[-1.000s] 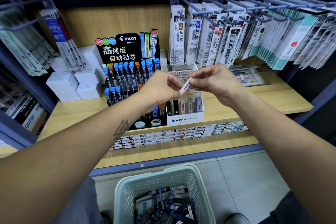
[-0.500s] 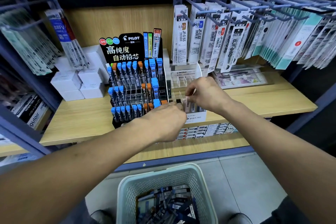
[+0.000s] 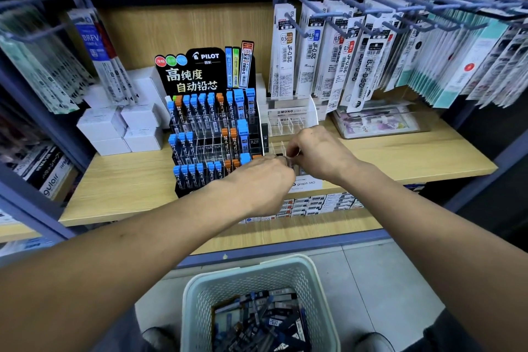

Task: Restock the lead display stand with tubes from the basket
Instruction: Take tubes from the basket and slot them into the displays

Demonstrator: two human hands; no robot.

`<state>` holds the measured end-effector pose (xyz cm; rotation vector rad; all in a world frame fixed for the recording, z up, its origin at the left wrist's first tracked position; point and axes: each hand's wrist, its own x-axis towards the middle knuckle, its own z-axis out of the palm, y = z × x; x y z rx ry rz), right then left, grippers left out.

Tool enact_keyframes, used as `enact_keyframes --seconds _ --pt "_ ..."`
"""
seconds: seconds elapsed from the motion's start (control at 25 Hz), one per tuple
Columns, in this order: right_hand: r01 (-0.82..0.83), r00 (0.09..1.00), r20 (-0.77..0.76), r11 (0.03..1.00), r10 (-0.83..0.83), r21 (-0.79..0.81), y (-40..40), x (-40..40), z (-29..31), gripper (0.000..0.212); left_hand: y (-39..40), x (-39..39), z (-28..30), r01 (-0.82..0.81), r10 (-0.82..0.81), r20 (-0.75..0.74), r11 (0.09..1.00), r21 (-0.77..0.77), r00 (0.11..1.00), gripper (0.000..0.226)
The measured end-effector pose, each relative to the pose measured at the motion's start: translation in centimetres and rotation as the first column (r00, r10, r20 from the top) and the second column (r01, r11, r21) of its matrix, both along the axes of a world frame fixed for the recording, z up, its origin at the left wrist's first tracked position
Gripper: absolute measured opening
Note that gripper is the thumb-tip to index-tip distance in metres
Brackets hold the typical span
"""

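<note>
A: Where the two hands meet at the centre of the frame, what are they doing?
B: The left hand (image 3: 258, 180) and right hand (image 3: 317, 153) hang over the clear MONO stand (image 3: 291, 123), fingers curled toward each other; whether either grip holds a tube, I cannot tell.
A: And the stock?
B: Tubes (image 3: 257, 320) fill the basket (image 3: 197, 303) at lower centre; the Pilot stand (image 3: 205, 74) sits left of the hands on the shelf (image 3: 128, 180).

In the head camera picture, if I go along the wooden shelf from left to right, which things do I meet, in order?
White boxes → black Pilot lead stand → clear Mono lead stand, with both hands just in front of it → flat clear tray of printed items.
</note>
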<state>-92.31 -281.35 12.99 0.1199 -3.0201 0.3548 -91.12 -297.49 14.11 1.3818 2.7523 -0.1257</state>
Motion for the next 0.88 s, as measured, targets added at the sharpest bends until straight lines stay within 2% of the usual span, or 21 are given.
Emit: enact_keyframes --seconds 0.28,0.48,0.56,0.64,0.76,0.88 --pt "0.023 1.0 -0.004 0.998 -0.024 -0.059 0.4 0.1 1.1 0.011 -0.3 -0.3 0.6 -0.011 0.012 -0.005 0.999 0.046 1.0 0.018" --pt "0.126 0.988 -0.053 0.946 -0.148 -0.298 0.4 0.8 3.1 0.019 -1.6 0.7 2.5 -0.051 0.054 -0.013 0.983 0.175 0.998 0.022" --pt "0.148 0.989 0.057 0.874 -0.138 -0.463 -1.0 2.3 2.8 0.021 -2.6 1.4 1.9 -0.111 0.106 0.04 0.98 0.166 0.994 0.019" --pt "0.115 0.963 0.267 0.845 0.034 -0.523 -3.2 4.1 1.4 0.019 -4.0 2.4 0.2 -0.176 0.166 0.121 0.981 0.08 0.979 0.019" --pt "-0.017 0.812 0.543 0.939 0.213 -0.343 -6.6 5.9 -3.1 0.015 -5.9 4.3 -4.1 -0.213 0.222 0.255 0.975 -0.064 0.941 0.021" --pt "-0.107 0.734 0.655 0.983 0.179 -0.149 -10.3 9.0 -10.4 0.015 -8.8 7.7 -11.1 -0.306 0.36 0.427 0.933 -0.192 0.83 0.01"
